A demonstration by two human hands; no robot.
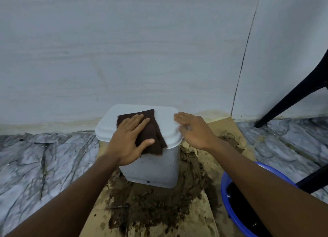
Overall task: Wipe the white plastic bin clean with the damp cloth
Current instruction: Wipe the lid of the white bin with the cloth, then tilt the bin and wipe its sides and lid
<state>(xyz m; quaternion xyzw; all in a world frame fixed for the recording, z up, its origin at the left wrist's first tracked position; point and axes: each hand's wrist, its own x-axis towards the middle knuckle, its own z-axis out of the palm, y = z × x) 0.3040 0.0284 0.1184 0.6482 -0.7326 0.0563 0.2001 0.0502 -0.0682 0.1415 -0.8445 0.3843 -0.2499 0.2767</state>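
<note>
The white plastic bin (156, 169) stands upright on muddy cardboard, its lid on, small dark specks on its front wall. A dark brown cloth (152, 128) lies spread on the lid and hangs a little over the front edge. My left hand (129, 139) presses flat on the cloth with fingers straight and thumb out. My right hand (193, 128) rests on the lid's right rim, fingers relaxed, steadying the bin.
Brown mud (156, 204) is smeared over the cardboard sheet (218, 222) around the bin. A blue basin (229, 197) of dark water sits at the lower right. Black chair legs (292, 98) stand at the right. A pale wall is close behind; marble floor lies on both sides.
</note>
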